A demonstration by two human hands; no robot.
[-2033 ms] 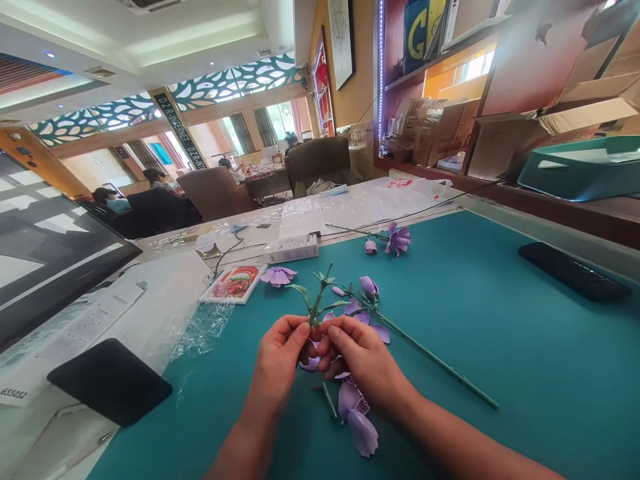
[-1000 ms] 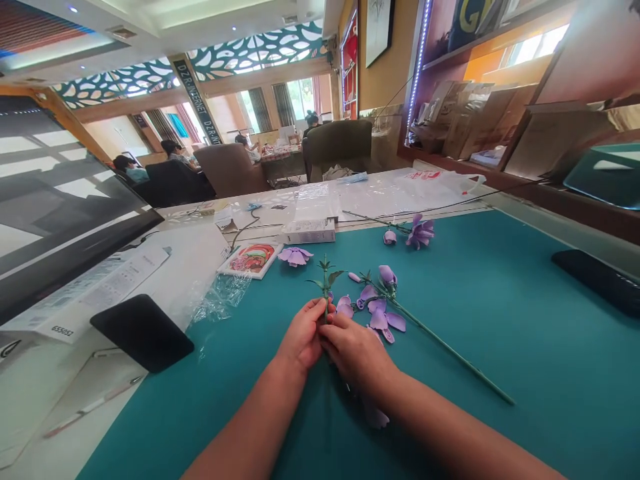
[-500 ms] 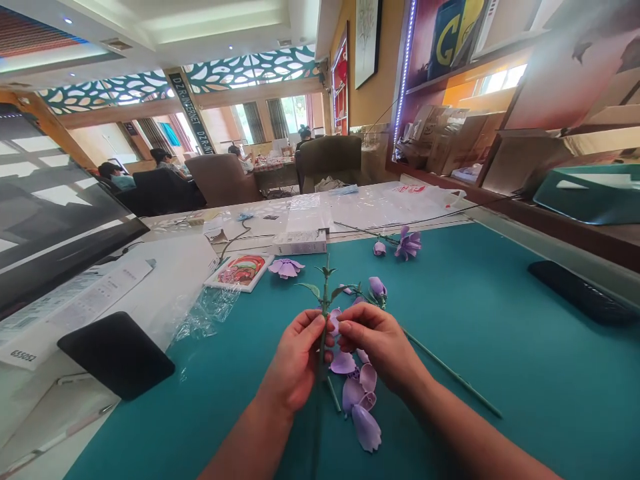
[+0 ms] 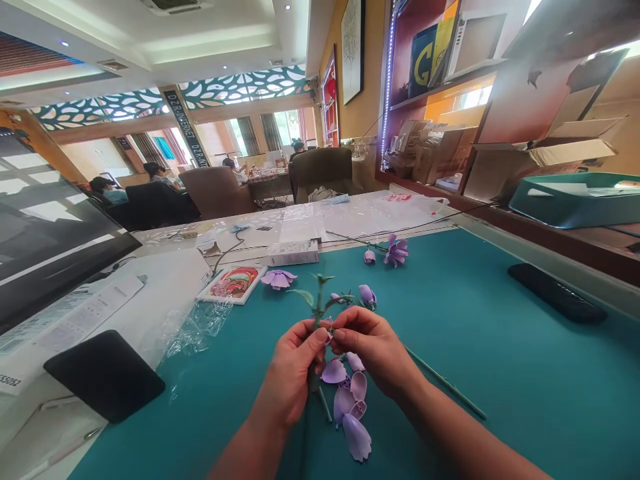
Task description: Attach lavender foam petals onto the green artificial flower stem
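Upright in my left hand (image 4: 293, 365) is a plastic flower stem (image 4: 320, 293) with green leaves at its upper part; thumb and fingers close around it. My right hand (image 4: 374, 348) has its fingertips pinched together against the stem's side. What they pinch is small and mostly hidden. Loose lilac petals (image 4: 357, 437) lie on the mat below my hands, beside a short green stem piece (image 4: 325, 404). Just beyond my right hand rests a lilac bud (image 4: 367, 294), and a long bare green stem (image 4: 447, 385) reaches out to the right.
Farther off on the green mat (image 4: 440, 293) are a lilac flower (image 4: 397, 251) and a loose bloom (image 4: 279, 279). A framed picture (image 4: 233, 285), crinkled clear film (image 4: 197, 327) and a black tablet-like slab (image 4: 105, 375) sit left. A black oblong object (image 4: 556, 293) lies right.
The camera view has shifted slightly. My left hand still grips the stem, whose leafy top now stands lower over my hands. My right fingertips have come in against the stem.
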